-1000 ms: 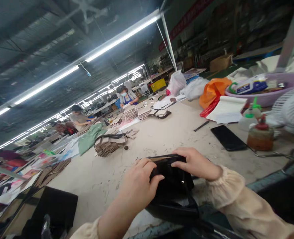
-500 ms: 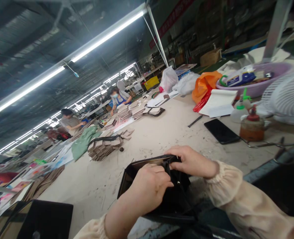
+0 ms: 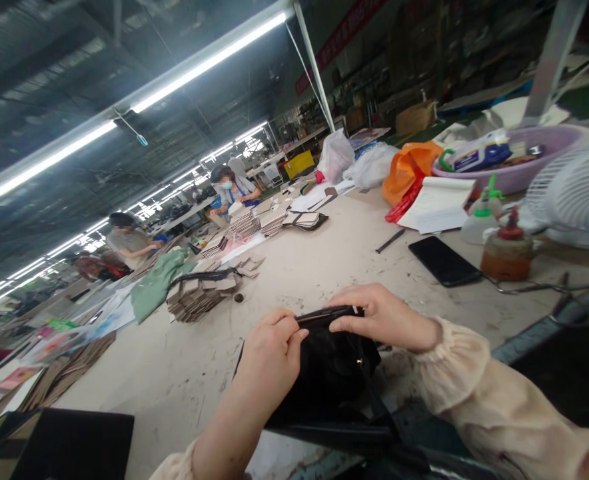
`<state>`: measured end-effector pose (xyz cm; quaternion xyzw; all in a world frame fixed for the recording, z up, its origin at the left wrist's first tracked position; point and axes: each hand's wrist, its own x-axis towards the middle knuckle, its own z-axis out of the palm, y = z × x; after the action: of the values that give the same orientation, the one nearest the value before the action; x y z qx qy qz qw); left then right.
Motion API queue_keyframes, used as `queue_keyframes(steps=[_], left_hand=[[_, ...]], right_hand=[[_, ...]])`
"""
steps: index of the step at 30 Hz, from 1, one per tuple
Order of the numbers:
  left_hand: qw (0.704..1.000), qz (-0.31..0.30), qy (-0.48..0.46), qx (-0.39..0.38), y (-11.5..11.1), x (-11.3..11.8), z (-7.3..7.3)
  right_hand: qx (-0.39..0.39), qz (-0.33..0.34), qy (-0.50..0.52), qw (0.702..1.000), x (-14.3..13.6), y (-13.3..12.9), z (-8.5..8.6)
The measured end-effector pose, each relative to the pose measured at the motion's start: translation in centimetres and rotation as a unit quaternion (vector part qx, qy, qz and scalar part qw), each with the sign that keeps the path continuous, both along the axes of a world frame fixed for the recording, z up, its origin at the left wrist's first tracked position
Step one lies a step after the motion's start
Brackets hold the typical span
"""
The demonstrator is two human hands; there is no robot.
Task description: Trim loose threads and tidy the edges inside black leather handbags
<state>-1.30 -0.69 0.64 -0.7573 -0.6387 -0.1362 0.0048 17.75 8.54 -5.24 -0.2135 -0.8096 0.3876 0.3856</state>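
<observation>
A black bag (image 3: 324, 373) with dark lining lies at the near edge of the table, its upper rim held up between my two hands. My left hand (image 3: 272, 350) pinches the left part of that rim, thumb against the fingers. At the rim's right end my right hand (image 3: 382, 317) grips it, thumb on the near side and fingers over the top. Below the right hand a small shiny metal bit shows on the bag. The bag's lower part runs down over the table edge, and its inside is mostly hidden.
Stacked brown pieces (image 3: 202, 293) and a green cloth (image 3: 157, 283) lie to the left. Rightward are a phone (image 3: 444, 260), a bottle of amber liquid (image 3: 507, 253), a white fan (image 3: 574, 193) and a purple basin (image 3: 514, 180). Black panels (image 3: 74, 440) sit near left. Co-workers (image 3: 129, 240) work farther off.
My left hand has come up out of the bag's opening to its rim. The wide opening has drawn together into a narrow edge. My right hand stays at the right end.
</observation>
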Motion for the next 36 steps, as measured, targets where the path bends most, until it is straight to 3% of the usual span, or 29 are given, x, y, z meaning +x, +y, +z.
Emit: queue_keyframes(steps=[11,19,36], left_hand=[[0.998,0.048,0.013,-0.041,1.2,0.0,0.3],[0.999,0.039,0.014,-0.033,1.4,0.3,0.4],[0.998,0.048,0.025,-0.037,1.5,0.3,0.4]], right_hand=[[0.033,-0.038,-0.003,0.999,-0.5,0.5,-0.2],[0.092,-0.077,-0.039,0.992,-0.6,0.2,-0.2],[0.054,0.03,-0.019,0.998,0.1,0.3,0.3]])
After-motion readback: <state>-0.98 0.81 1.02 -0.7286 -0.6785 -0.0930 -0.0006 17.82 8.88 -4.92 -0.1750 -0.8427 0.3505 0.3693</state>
